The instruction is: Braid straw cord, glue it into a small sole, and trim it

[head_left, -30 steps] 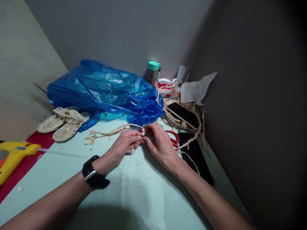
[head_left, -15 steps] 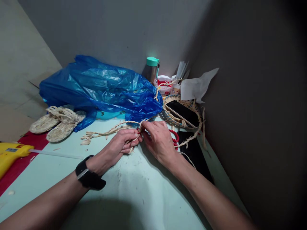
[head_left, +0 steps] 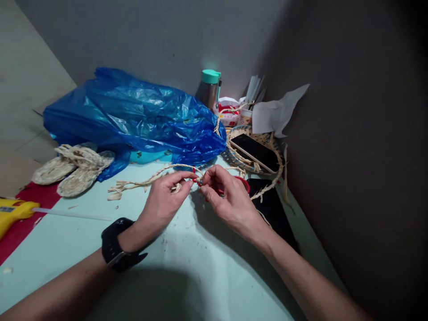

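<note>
My left hand (head_left: 167,196), with a black watch on its wrist, is closed in a pinch on a pale braided straw cord (head_left: 152,177), and a bit of straw shows inside its curled fingers. Facing it, my right hand (head_left: 229,194) pinches the same cord close by, thumb and fingertips together. A small red strip (head_left: 194,170) shows on the cord between the two hands; what it is made of I cannot make out. The cord's loose, frayed ends lie on the table to the left. Red-handled scissors (head_left: 246,184) lie partly hidden behind my right hand.
A blue plastic bag (head_left: 140,113) spreads across the back, with woven straw slippers (head_left: 78,171) at its left. A yellow glue gun (head_left: 15,211) lies far left. A woven basket (head_left: 230,156) holds a phone (head_left: 256,151); behind stands a bottle (head_left: 210,91). A dark flat tablet-like object (head_left: 277,218) lies right.
My hands have turned and drawn slightly apart, so the red strip on the cord shows more. The left fingers have curled in. The whole view has shifted a little.
</note>
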Demonstrator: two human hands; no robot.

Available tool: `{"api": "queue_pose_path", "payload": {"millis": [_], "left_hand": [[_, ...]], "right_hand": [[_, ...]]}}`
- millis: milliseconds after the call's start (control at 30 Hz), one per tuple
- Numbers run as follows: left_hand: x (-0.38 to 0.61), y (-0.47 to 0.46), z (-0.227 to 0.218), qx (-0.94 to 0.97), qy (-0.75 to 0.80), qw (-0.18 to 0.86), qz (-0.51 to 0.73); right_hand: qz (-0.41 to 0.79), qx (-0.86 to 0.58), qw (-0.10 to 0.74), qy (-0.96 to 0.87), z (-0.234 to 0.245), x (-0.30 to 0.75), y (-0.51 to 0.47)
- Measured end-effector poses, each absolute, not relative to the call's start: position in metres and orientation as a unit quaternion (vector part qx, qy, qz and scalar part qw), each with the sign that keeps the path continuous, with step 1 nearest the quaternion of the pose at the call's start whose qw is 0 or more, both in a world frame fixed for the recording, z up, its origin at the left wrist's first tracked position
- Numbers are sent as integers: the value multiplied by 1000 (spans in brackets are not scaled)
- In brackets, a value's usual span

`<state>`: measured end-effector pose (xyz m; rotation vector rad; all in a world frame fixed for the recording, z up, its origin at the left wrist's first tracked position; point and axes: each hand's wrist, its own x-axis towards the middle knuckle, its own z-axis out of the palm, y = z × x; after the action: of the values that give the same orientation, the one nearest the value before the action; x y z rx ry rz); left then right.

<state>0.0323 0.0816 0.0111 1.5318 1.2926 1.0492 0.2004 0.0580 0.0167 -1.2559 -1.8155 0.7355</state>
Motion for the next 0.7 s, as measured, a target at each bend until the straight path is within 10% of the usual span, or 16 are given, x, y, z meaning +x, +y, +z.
{"api": "queue_pose_path", "payload": {"millis": [700], "left_hand": [[21,90,9,749,463,393,264]], "right_hand": [[414,-494,436,-628,5,217,83]]}}
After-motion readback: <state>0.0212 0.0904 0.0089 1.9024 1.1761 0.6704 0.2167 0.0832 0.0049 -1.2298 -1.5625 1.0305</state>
